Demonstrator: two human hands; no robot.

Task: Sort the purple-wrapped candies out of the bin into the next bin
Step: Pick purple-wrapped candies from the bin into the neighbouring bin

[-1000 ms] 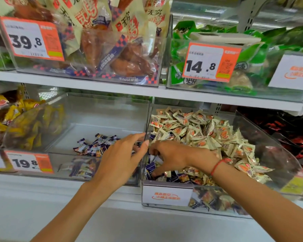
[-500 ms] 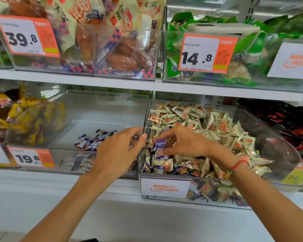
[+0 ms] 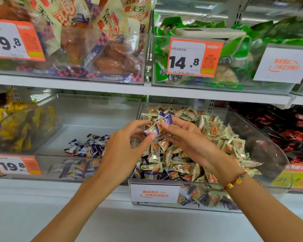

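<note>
1. Presently, the left hand (image 3: 122, 151) and right hand (image 3: 191, 140) meet above the candy bin (image 3: 262, 142), fingertips pinching purple-wrapped candies (image 3: 157, 124) between them.
2. Lower candy's long axis slants up-right.
3. Beyond left, sorted purple candies (image 3: 89, 145) lie in the next bin (image 3: 94, 109).

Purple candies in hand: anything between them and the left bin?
Nothing visible but the clear wall shared by the two bins. Both the left hand and right hand hold the purple candies above the mixed bin, roughly at wall height; the left bin is open-topped.
</note>
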